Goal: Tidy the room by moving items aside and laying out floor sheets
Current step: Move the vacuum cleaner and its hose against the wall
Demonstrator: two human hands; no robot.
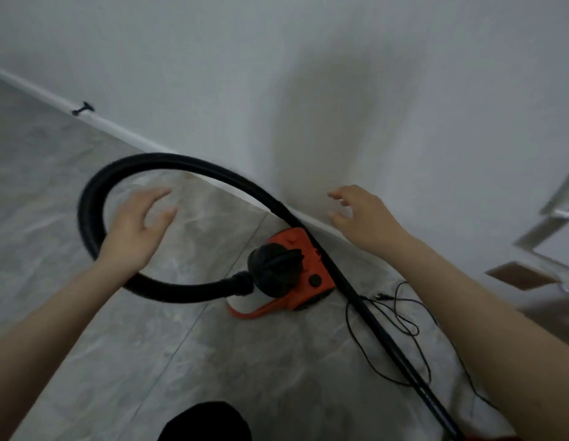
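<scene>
Hovering hands, left (135, 226) and right (364, 214) spread and empty, over orange vacuum (303, 275) (no readable label), black hose (95, 198)

One vacuum, one hose, two hands

One orange vacuum cleaner (295, 275), one black hose (95, 198) looping from it, one thin black cord (400, 316) (tangled on the floor), one small black doorstop (82, 108) at the skirting board, and two bare hands: left hand (136, 227), right hand (362, 218).

We see an orange vacuum cleaner (295, 275) with a black hose (95, 198), a thin black power cord (400, 316), grey marbled floor tiles (54, 192), a white wall (340, 74).
</scene>
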